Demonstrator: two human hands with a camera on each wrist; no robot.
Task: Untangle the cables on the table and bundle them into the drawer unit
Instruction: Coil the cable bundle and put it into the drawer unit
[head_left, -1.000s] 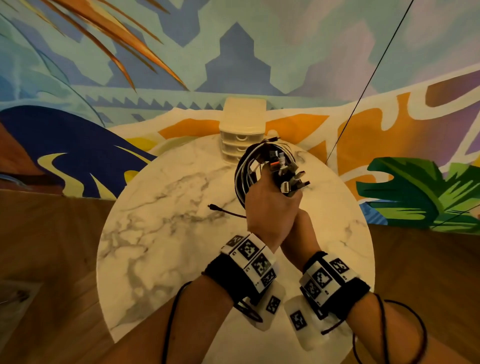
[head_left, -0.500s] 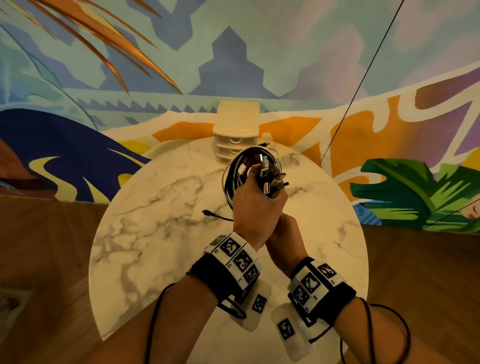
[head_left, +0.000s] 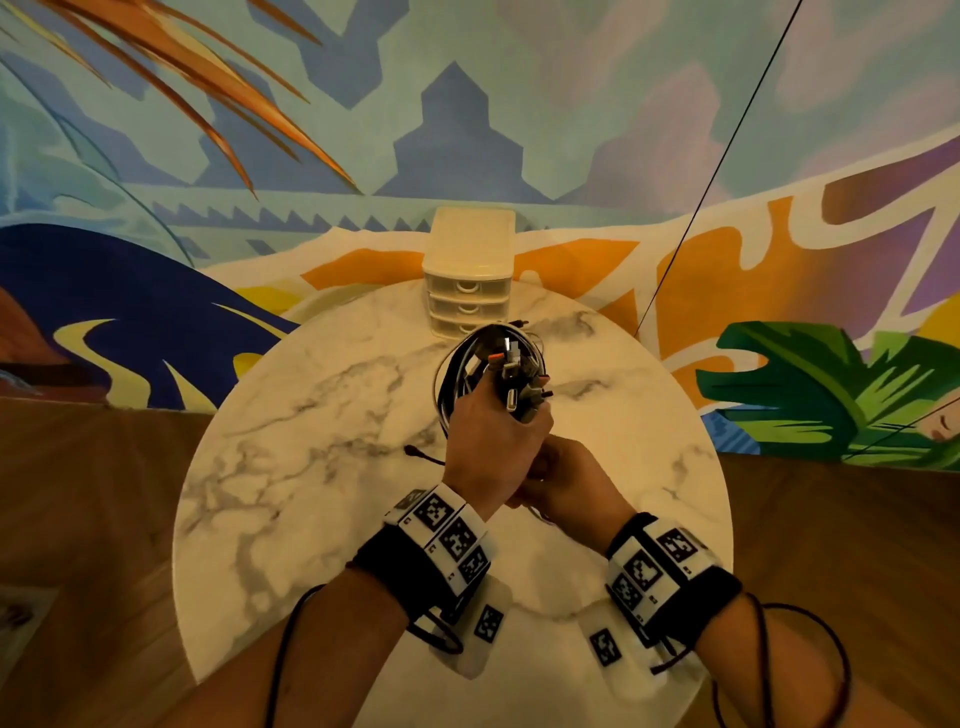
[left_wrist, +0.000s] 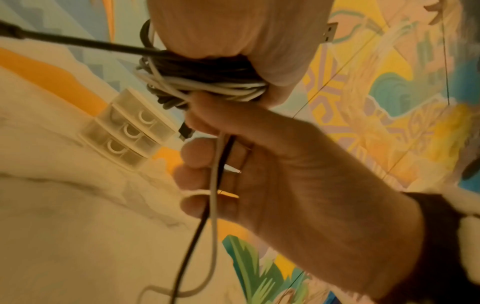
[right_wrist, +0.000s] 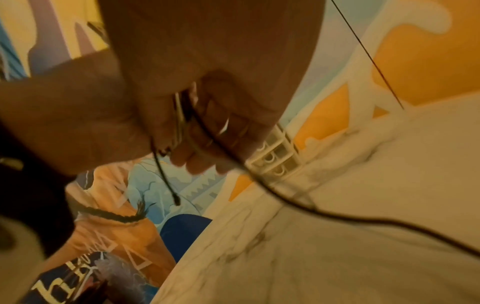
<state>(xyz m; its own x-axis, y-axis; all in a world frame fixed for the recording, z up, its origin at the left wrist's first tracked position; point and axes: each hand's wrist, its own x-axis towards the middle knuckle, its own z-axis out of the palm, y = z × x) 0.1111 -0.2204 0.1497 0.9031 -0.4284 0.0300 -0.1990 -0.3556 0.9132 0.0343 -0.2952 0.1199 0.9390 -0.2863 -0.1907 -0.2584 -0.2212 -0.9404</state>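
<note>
My left hand (head_left: 493, 431) grips a coiled bundle of black, grey and white cables (head_left: 467, 364) above the middle of the round marble table (head_left: 311, 493), with several plugs sticking out of the top of my fist. In the left wrist view the coil (left_wrist: 207, 82) is clamped in that fist. My right hand (head_left: 566, 478) sits just below and behind it, its fingers (left_wrist: 197, 156) curled round a white and a black tail (left_wrist: 213, 205) that hang from the bundle. A cream three-drawer unit (head_left: 467, 280) stands at the table's far edge with all drawers closed.
A loose black plug end (head_left: 415, 452) lies on the marble left of my hands, and a black cable (right_wrist: 363, 218) trails across the tabletop. A painted wall is right behind the drawer unit. A thin dark line (head_left: 701, 182) slants down to the table's far right. Wooden floor surrounds the table.
Both hands keep their holds. The bundle has drifted slightly left, closer to in front of the drawer unit, and the head view has shifted a little.
</note>
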